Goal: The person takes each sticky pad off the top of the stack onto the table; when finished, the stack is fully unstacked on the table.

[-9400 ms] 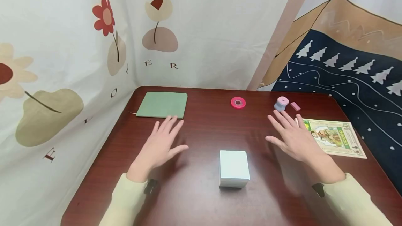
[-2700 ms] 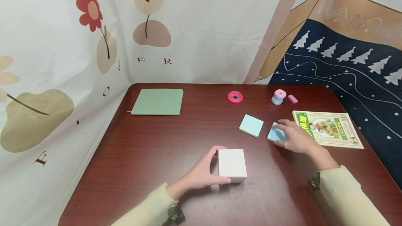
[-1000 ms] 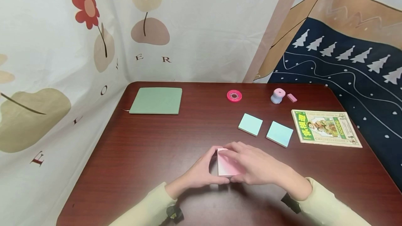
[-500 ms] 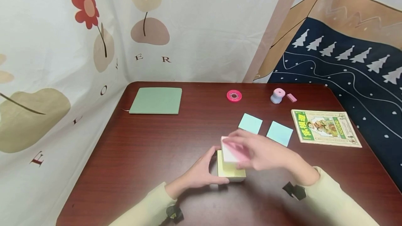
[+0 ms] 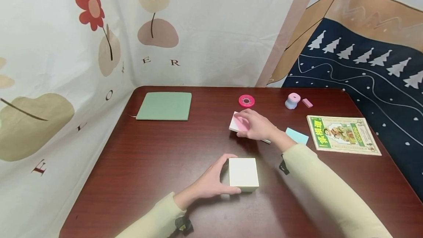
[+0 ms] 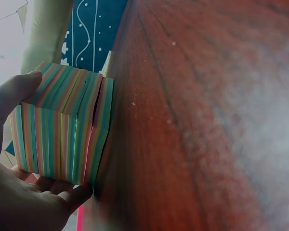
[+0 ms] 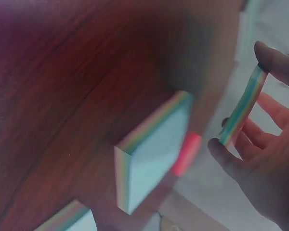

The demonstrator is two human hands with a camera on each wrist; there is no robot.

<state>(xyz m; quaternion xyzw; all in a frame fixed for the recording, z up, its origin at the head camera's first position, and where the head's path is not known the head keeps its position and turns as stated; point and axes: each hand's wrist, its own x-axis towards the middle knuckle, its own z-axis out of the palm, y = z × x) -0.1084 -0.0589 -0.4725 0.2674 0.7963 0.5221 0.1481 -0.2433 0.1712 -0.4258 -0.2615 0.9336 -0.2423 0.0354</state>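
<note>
Hands work apart on the dark red wooden surface (image 5: 158,150). The left hand (image 5: 211,183) curls round the thick cube-shaped block of sticky notes with rainbow-striped sides and a pale top (image 5: 243,173), thumb on its far corner and fingers along the near edge, holding it down close to the person's body. The left wrist view shows that block (image 6: 62,134) gaping slightly between layers. The right hand (image 5: 256,125), stretched forward, pinches a thin pink-topped slab of sticky notes (image 5: 236,124) by its edges, low over the surface or just touching it; which cannot be told. The right wrist view shows the slab (image 7: 243,108) held between thumb and fingertips.

Just to the right of that hand lie two pale blue-green slabs: one (image 5: 296,135) showing past the wrist, the other mostly hidden under the hand, with only a sliver (image 5: 267,141) visible. Beyond the right hand sit a pink tape roll (image 5: 246,101), a small lilac and pink sharpener (image 5: 292,100) and a pink eraser (image 5: 307,103); further right lies a printed booklet (image 5: 343,135). A green notebook (image 5: 164,106) lies far beyond the left hand.

Likely risks: the pinched slab is held only by its edges, so its sheets could fan or shear apart if the grip slackens, and it could land overlapping the hidden slab beneath the hand. The sleeve might also drag the nearer blue-green slab out of line.
</note>
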